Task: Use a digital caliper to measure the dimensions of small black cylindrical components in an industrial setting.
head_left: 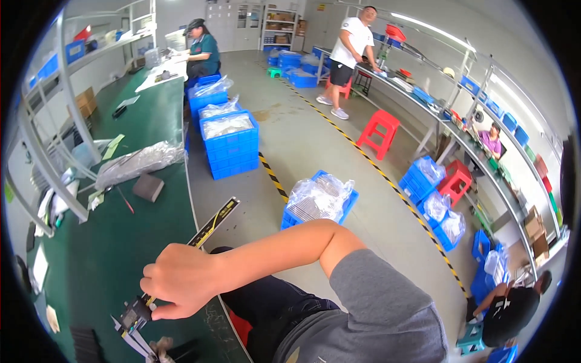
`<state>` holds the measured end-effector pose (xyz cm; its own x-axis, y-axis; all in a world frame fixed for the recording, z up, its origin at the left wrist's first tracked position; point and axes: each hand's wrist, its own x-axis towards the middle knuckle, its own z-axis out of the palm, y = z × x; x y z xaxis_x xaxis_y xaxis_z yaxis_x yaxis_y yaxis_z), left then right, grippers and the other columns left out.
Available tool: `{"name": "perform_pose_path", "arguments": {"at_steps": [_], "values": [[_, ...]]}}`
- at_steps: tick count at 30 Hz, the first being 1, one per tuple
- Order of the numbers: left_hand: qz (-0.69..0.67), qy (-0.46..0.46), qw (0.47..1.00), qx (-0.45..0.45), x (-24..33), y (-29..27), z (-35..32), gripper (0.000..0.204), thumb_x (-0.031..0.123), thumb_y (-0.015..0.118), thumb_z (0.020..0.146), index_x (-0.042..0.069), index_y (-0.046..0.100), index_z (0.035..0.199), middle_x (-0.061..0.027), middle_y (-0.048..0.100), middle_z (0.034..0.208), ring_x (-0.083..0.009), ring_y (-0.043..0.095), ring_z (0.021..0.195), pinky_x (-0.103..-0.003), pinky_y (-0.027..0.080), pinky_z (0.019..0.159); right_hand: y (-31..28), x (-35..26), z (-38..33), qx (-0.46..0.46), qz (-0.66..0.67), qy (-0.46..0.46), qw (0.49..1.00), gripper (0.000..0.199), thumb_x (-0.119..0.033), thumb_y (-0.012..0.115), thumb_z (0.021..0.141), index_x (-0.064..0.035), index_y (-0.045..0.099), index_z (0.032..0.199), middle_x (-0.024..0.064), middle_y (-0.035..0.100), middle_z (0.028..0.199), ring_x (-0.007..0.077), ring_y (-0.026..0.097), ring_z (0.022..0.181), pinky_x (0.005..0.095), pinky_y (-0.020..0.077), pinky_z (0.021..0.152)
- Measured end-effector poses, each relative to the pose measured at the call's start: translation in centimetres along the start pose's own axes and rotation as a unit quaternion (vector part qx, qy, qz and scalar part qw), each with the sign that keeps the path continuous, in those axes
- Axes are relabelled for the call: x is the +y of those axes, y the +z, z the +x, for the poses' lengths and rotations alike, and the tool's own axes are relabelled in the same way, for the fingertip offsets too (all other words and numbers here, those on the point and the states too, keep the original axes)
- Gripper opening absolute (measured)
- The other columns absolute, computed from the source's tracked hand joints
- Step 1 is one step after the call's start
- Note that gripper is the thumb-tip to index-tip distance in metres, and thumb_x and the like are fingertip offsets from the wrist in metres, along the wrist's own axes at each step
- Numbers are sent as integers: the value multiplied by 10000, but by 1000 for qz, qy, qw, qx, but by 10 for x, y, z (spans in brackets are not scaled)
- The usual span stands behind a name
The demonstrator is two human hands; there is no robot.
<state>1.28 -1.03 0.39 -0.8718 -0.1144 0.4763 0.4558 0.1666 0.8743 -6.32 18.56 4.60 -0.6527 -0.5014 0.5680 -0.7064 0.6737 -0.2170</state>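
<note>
My right hand (184,281) is closed around a digital caliper (134,316), over the near end of the green-topped bench. The caliper's black-and-yellow beam (216,221) sticks out beyond the knuckles toward the aisle, while its metal jaws point down to the lower edge. By the jaws is a small pale, blurred shape (161,348), perhaps gloved fingertips of my left hand, beside something dark. What those fingertips hold, if anything, I cannot make out. A stack of dark flat strips (88,345) lies left of the jaws.
A grey-brown block (147,187) and a plastic-wrapped bundle (140,164) lie farther up the bench (91,242). Blue crates (232,145) stand along its right side; another crate (349,212) holds bagged parts. Red stools (379,133) and several people are around the room.
</note>
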Motion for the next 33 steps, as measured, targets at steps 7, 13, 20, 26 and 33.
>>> {"name": "perform_pose_path", "arguments": {"at_steps": [7,13,20,26,33], "values": [[-31,-20,999,-6,1,7,7,182,58,559,884,-113,584,941,-177,647,842,-224,621,709,-305,527,659,-11,5,-2,-17,-1,16,1000,370,-350,661,703,-9,531,638,80,474,559,272,506,436,365,373,394],[-49,-8,999,-19,-1,2,9,172,40,540,886,-101,549,984,-189,634,847,-250,618,744,-339,524,718,-7,1,-2,25,0,25,999,315,-298,630,742,0,530,722,102,495,622,283,532,506,372,400,430],[-88,-95,989,65,-24,-17,-3,239,96,489,915,-33,515,1115,-152,622,950,-219,606,866,-342,492,829,-10,12,-7,12,7,68,998,317,-362,654,730,-56,573,744,92,555,656,288,578,569,393,446,464],[-80,-93,992,13,6,7,6,215,32,505,890,-37,545,1090,-160,646,950,-202,624,883,-315,463,861,-43,26,-22,12,-106,54,993,380,-448,677,700,-81,579,688,57,543,602,259,565,519,351,416,422],[-53,-76,995,40,10,2,2,187,82,541,890,-32,565,1037,-139,650,876,-210,627,828,-336,486,816,-29,23,-11,9,-122,12,992,399,-442,693,701,-72,546,682,43,509,593,240,546,490,339,406,408]]}}
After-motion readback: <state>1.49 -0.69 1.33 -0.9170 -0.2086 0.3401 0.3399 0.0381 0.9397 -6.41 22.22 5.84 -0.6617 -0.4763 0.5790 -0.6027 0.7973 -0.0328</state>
